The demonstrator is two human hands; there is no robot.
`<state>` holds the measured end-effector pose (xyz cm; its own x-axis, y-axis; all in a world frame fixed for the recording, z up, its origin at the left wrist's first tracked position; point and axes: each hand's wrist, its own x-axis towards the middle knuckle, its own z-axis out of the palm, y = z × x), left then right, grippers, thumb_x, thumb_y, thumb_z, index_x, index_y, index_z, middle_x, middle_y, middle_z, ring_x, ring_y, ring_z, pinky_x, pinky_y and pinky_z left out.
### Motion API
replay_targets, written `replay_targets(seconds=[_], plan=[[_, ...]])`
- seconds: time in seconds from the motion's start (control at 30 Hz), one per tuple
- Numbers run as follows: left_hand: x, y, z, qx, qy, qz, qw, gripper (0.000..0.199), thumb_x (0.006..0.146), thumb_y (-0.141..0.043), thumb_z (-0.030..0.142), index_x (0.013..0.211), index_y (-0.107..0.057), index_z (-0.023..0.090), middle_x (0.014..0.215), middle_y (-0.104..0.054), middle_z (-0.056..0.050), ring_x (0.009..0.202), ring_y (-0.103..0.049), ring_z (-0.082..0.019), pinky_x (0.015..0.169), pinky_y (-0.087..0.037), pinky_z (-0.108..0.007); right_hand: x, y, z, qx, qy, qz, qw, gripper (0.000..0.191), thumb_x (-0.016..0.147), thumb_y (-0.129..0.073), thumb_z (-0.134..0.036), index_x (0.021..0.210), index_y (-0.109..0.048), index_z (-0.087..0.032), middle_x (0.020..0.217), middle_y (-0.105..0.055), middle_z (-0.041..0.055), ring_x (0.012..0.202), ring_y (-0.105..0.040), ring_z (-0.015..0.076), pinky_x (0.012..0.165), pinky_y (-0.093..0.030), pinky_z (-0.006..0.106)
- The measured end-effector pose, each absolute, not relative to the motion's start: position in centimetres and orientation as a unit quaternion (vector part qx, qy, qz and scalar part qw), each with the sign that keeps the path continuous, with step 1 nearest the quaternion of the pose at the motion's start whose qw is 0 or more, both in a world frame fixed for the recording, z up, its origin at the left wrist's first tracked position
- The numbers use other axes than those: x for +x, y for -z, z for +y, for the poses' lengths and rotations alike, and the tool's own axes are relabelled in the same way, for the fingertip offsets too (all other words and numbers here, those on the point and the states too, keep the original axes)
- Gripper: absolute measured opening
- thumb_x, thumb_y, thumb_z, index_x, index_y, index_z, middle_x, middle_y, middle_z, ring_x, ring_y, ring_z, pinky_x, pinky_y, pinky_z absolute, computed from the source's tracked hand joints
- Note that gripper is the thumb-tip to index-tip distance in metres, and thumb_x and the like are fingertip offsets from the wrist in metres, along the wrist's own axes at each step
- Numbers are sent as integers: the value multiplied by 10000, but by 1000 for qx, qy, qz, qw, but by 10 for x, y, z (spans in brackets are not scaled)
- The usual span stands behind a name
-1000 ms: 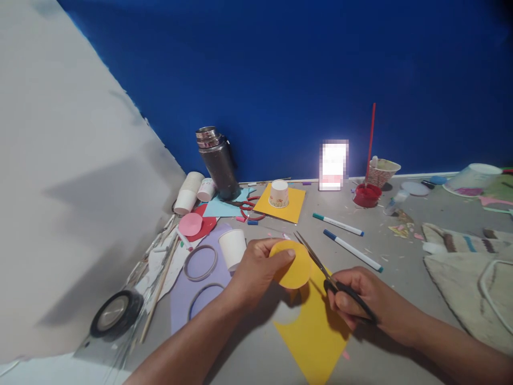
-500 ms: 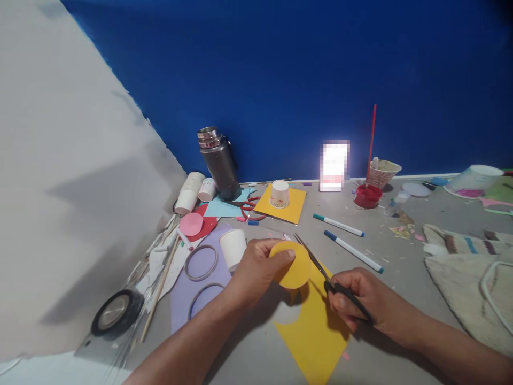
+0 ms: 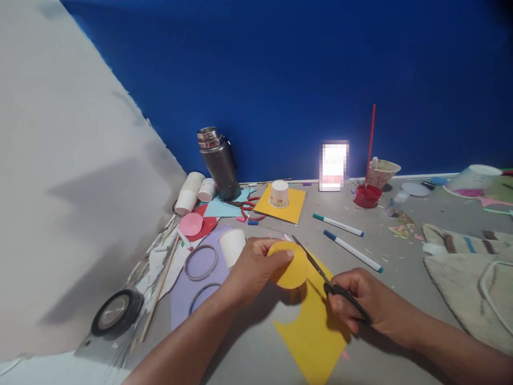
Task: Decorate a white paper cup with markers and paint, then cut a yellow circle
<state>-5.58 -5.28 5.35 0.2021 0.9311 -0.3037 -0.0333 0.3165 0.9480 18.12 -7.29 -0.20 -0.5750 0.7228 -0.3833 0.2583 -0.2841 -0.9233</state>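
Note:
My left hand [image 3: 260, 266] pinches a yellow paper circle [image 3: 293, 272] at its left side, the thumb lying on top. In my right hand [image 3: 356, 299] are black-handled scissors [image 3: 318, 267], fingers through the handles. Their blades are parted and stand at the right edge of the circle. A yellow paper sheet [image 3: 320, 337] with a rounded cut-out lies on the table under both hands. Behind my left forearm rests a white paper cup [image 3: 231, 247] on a purple sheet [image 3: 180, 299].
A dark flask [image 3: 220, 168] stands at the back left. Two markers [image 3: 352, 251] lie beyond my right hand. A small cup [image 3: 279, 195] sits upside down on another yellow sheet. Black tape [image 3: 118, 313] is at the left, a cloth [image 3: 460, 283] at the right.
The paper circle has shifted and turned very slightly in my left hand, moving a little left. The scissors stay at its right edge, almost unmoved.

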Motion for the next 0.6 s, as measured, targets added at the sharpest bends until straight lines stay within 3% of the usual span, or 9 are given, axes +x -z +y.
replay_targets(seconds=[0.33,0.6], plan=[[-51,-55,-54,419,-400,504,641,356,663,-853,432,779,-761,108,725,-719,-76,593,-660,-160,510,-529,-235,181,4,-73,-398,-685,-578,196,766,725,-649,-936,637,-578,-178,542,-560,-2,497,-354,82,507,-232,262],[-49,-56,-54,415,-403,500,644,357,657,-846,427,786,-764,103,705,-704,-66,572,-641,-148,474,-528,-223,179,-3,-72,-406,-679,-584,181,784,686,-646,-961,618,-542,-187,531,-533,-12,500,-341,81,512,-229,261]])
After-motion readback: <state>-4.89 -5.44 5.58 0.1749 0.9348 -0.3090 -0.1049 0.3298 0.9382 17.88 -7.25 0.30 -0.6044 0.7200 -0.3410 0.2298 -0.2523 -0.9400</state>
